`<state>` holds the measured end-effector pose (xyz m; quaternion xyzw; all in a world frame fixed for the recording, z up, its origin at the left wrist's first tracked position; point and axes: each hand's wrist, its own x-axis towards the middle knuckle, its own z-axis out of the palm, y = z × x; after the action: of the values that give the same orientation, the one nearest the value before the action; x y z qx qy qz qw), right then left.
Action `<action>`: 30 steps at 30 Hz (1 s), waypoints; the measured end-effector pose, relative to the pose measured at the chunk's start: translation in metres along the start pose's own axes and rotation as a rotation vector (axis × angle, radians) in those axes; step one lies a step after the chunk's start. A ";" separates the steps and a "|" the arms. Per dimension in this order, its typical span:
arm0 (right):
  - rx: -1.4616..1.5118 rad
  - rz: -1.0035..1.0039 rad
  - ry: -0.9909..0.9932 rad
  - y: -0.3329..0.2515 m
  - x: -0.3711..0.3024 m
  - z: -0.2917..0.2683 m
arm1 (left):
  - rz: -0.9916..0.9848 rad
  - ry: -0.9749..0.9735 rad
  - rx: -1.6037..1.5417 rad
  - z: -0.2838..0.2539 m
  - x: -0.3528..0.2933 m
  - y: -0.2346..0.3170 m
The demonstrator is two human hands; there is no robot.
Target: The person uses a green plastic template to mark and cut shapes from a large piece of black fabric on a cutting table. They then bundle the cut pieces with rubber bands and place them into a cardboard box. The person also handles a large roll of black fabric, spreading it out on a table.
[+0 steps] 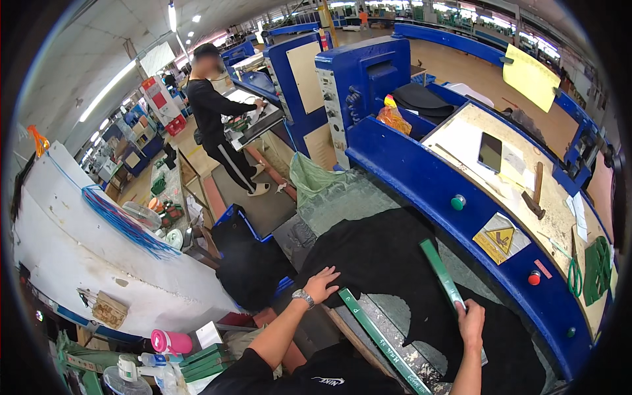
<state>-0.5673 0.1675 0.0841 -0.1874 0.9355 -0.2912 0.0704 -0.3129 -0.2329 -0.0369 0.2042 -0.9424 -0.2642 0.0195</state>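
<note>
Black sheet material (368, 247) with an uneven, cut-out edge lies over the grey-green work surface. My left hand (320, 285) rests on its left edge, fingers stretched out and holding nothing. My right hand (471, 322) is closed around the near part of a long, narrow green cutting die (440, 266), which lies slantwise over the material. A second long green die (378, 339), with pale marks on top, lies between my hands along the surface's near edge. Its far end is close to my left fingertips. My right fingers are partly hidden by the hand.
A blue machine beam (421, 171) with buttons runs along the right. Its top bears a phone (490, 151), a hammer (536, 194) and green-handled scissors (575, 276). More black material (247, 263) fills a blue crate at left. A person (214, 112) works at another machine beyond.
</note>
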 end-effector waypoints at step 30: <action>-0.397 -0.280 0.082 0.059 -0.085 0.001 | 0.102 0.006 -0.087 -0.013 -0.011 0.113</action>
<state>-0.5068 0.2451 0.0515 -0.3132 0.9414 -0.1162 -0.0470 -0.3432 -0.1472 0.0321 0.1556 -0.9391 -0.3031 0.0447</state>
